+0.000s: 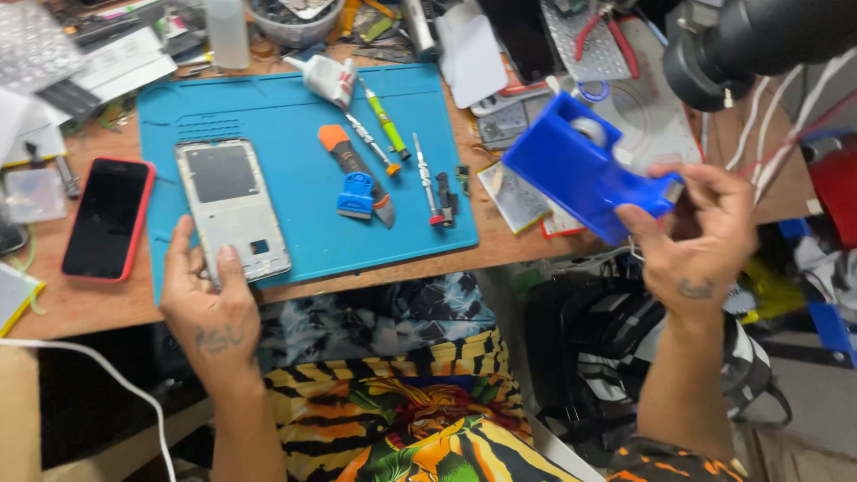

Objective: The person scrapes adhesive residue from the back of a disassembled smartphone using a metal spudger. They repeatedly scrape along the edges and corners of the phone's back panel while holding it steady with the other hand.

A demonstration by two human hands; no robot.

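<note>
My left hand (207, 299) rests at the near edge of a blue work mat (295, 116), with the thumb and fingers touching the bottom end of a grey phone frame (230, 207) that lies flat on the mat. My right hand (696, 236) holds a blue plastic tape dispenser (580, 170) up in the air, right of the mat, over the desk's edge. A white tape roll (589, 129) shows inside the dispenser. On the mat lie an orange-handled scraper (353, 165), a small blue clip tool (356, 195), a green-handled screwdriver (384, 120) and thin metal drivers (427, 178).
A phone in a red case (107, 217) lies face up on the wooden desk left of the mat. A white glue tube (328, 78) sits at the mat's far edge. Pliers, trays and clutter fill the back. A dark lens barrel (759, 40) juts in top right. A white cable (107, 370) hangs lower left.
</note>
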